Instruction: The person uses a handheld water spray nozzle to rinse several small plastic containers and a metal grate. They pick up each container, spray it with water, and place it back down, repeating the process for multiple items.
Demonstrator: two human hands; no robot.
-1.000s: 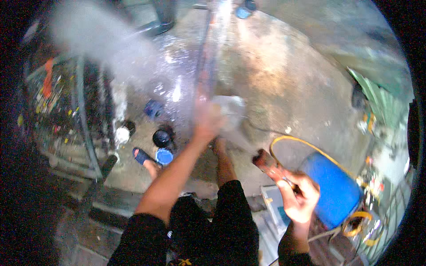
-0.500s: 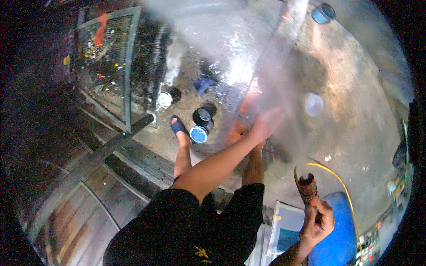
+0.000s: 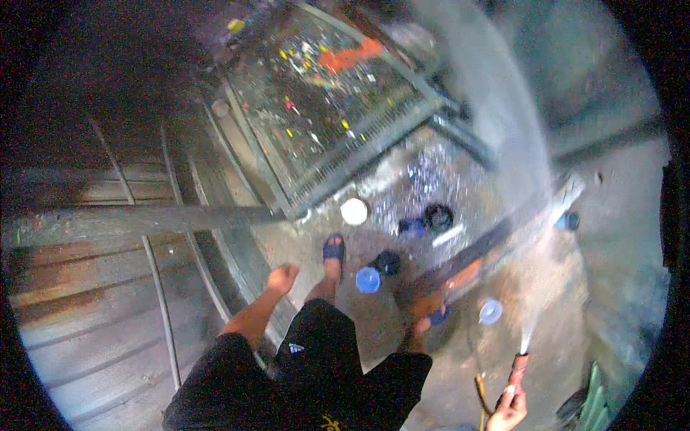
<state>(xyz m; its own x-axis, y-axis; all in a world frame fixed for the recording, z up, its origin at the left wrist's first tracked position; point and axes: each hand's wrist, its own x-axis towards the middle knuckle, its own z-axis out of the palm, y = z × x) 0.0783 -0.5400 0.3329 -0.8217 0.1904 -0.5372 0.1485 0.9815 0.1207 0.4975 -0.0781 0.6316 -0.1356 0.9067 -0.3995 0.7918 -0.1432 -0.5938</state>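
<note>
The right hand (image 3: 509, 411) sits at the lower edge of the view, fingers wrapped tight around a reddish-brown hose nozzle (image 3: 519, 365) that points up and throws a pale jet of water (image 3: 503, 144) across the wet concrete floor (image 3: 618, 273). The left hand (image 3: 282, 276) hangs free over the floor's left side, fingers loosely curled, holding nothing. Near the 2 sandalled feet lie a blue lid (image 3: 367, 279), a white lid (image 3: 353, 211) and black tubs (image 3: 438, 216), below a metal mesh frame (image 3: 338, 122).

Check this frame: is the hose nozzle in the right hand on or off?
On. A pale jet of water leaves the tip of the hose nozzle held in the right hand, rising toward the wet floor.
</note>
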